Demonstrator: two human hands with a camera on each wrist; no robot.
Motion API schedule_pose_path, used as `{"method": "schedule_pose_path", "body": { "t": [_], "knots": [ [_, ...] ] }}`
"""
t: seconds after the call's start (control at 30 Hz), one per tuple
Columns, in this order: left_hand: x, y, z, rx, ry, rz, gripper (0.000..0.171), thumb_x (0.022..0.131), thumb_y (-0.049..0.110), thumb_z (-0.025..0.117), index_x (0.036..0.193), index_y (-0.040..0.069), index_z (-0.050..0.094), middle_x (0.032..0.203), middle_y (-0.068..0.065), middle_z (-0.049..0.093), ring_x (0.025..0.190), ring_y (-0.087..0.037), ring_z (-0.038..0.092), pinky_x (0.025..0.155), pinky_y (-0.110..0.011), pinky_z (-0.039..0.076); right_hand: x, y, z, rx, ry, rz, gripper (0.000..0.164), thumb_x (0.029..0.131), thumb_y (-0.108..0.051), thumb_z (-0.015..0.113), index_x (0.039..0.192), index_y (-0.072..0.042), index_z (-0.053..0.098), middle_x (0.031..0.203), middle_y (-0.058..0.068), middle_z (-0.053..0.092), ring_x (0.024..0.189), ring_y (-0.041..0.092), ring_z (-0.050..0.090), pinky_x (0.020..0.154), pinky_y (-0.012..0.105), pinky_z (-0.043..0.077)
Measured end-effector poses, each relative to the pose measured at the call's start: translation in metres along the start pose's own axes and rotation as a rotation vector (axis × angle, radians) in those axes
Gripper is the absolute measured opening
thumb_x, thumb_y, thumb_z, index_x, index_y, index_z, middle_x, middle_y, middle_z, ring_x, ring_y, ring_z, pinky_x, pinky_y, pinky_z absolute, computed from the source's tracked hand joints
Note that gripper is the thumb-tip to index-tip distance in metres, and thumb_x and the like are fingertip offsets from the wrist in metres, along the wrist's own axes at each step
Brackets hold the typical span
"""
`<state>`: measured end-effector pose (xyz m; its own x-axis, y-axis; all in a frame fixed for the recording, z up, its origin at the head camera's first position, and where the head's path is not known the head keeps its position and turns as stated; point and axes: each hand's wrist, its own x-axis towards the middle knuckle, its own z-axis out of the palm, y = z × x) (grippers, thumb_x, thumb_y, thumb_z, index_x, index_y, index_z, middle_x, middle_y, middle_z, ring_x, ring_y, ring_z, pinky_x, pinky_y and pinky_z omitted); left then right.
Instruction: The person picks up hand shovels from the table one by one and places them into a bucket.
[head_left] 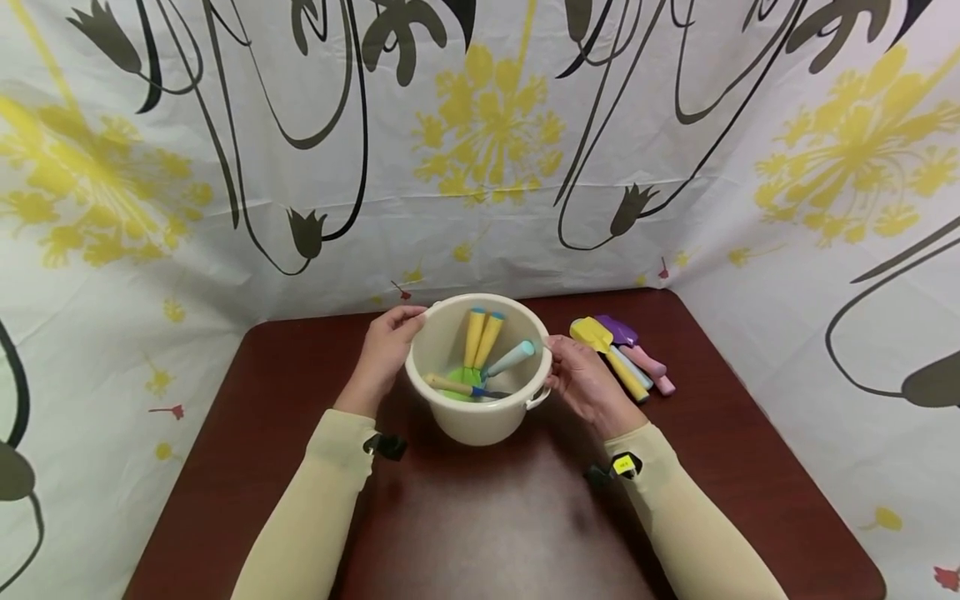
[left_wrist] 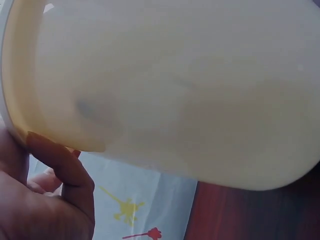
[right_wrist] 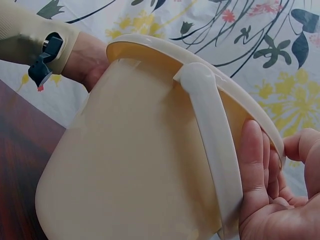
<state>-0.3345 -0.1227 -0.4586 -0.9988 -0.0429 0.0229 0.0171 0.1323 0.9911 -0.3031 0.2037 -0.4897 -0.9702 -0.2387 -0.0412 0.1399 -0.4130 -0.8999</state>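
A cream plastic bucket [head_left: 480,425] is held between both hands over the table. At its left rim my left hand [head_left: 382,354] grips the edge, with curled fingers under the lip in the left wrist view. My right hand [head_left: 588,383] pinches the right rim, thumb on one side and fingers below the lip, beside the bucket's white handle [right_wrist: 212,135]. Inside lie several small tools: two yellow handles [head_left: 489,340] with blue ends, a light-blue handle [head_left: 513,358], a pale yellow handle [head_left: 450,384] with a blue collar, and a green piece [head_left: 459,379] at the bottom.
Right of the bucket, a pile on the dark red table [head_left: 300,367] includes a yellow shovel [head_left: 592,333], a purple tool head [head_left: 618,330], and pink handles [head_left: 647,362]. Patterned white cloth [head_left: 420,250] rises behind the table and along both sides.
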Motion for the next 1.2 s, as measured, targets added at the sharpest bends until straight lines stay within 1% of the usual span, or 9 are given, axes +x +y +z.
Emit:
{"method": "schedule_pose_path", "body": {
  "t": [0.1,0.27,0.47,0.57,0.77,0.9,1.03,1.13,1.2],
  "knots": [
    [-0.002,-0.001,0.000,-0.049,0.000,-0.023,0.033,0.112,0.030,0.069,0.136,0.007,0.076,0.126,-0.016,0.074,0.105,-0.026,0.071,0.082,-0.031,0.062,0.000,0.000,0.000,-0.016,-0.001,-0.005,0.029,0.119,-0.013,0.050,0.104,-0.011,0.075,0.081,0.000,0.068,0.070,0.012,0.061,0.061,0.019,0.058],
    [-0.003,-0.002,-0.002,-0.103,0.029,-0.034,0.033,0.110,0.031,0.072,0.135,0.009,0.077,0.126,-0.014,0.074,0.104,-0.023,0.073,0.081,-0.030,0.064,0.001,-0.003,0.004,-0.023,-0.007,-0.010,0.029,0.118,-0.013,0.051,0.103,-0.009,0.075,0.081,0.001,0.065,0.071,0.012,0.061,0.061,0.020,0.057],
    [-0.003,-0.003,-0.001,-0.148,0.056,-0.054,0.032,0.109,0.029,0.075,0.133,0.008,0.079,0.126,-0.015,0.075,0.102,-0.022,0.074,0.081,-0.030,0.065,-0.001,-0.008,0.006,-0.115,0.020,0.002,0.020,0.116,-0.011,0.053,0.115,-0.002,0.071,0.083,0.003,0.066,0.072,0.012,0.062,0.064,0.022,0.059],
    [-0.003,-0.003,0.001,-0.160,0.051,-0.060,0.032,0.109,0.028,0.075,0.134,0.007,0.079,0.128,-0.015,0.075,0.101,-0.021,0.074,0.082,-0.030,0.065,-0.003,-0.012,0.003,-0.192,0.041,0.008,0.019,0.116,-0.016,0.057,0.116,-0.001,0.069,0.083,0.004,0.067,0.070,0.012,0.064,0.065,0.024,0.061],
    [-0.001,-0.003,0.005,-0.162,0.035,-0.064,0.033,0.110,0.027,0.073,0.135,0.006,0.078,0.131,-0.018,0.074,0.105,-0.024,0.074,0.084,-0.031,0.065,-0.011,-0.024,-0.012,-0.310,0.096,0.002,0.031,0.114,-0.034,0.065,0.108,-0.003,0.067,0.087,0.008,0.066,0.070,0.018,0.069,0.070,0.034,0.066],
    [0.001,-0.003,0.006,-0.164,0.033,-0.060,0.032,0.110,0.027,0.074,0.134,0.006,0.078,0.131,-0.018,0.074,0.105,-0.025,0.073,0.083,-0.031,0.064,-0.020,-0.034,-0.031,-0.498,0.189,-0.037,0.032,0.113,-0.034,0.066,0.119,-0.002,0.066,0.097,0.012,0.065,0.075,0.019,0.074,0.077,0.042,0.068],
    [0.001,-0.004,0.004,-0.162,0.034,-0.066,0.032,0.109,0.028,0.075,0.133,0.008,0.079,0.128,-0.015,0.074,0.102,-0.022,0.073,0.081,-0.029,0.064,-0.029,-0.038,-0.051,-0.806,0.279,-0.107,0.036,0.113,-0.033,0.065,0.124,0.001,0.064,0.104,0.016,0.067,0.081,0.028,0.077,0.076,0.043,0.068],
    [0.002,-0.005,0.003,-0.158,0.023,-0.067,0.032,0.109,0.029,0.074,0.133,0.008,0.078,0.127,-0.013,0.074,0.100,-0.020,0.073,0.080,-0.029,0.064,-0.033,-0.032,-0.070,-1.076,0.322,-0.175,0.031,0.112,-0.029,0.067,0.122,0.000,0.065,0.105,0.016,0.069,0.086,0.032,0.076,0.074,0.041,0.066],
    [0.002,-0.006,0.003,-0.155,0.013,-0.069,0.031,0.110,0.029,0.074,0.133,0.009,0.078,0.126,-0.013,0.074,0.100,-0.020,0.074,0.079,-0.029,0.064,-0.034,-0.025,-0.084,-1.241,0.332,-0.218,0.027,0.110,-0.024,0.069,0.121,0.000,0.065,0.109,0.018,0.069,0.092,0.035,0.073,0.078,0.045,0.063]
  ]
}}
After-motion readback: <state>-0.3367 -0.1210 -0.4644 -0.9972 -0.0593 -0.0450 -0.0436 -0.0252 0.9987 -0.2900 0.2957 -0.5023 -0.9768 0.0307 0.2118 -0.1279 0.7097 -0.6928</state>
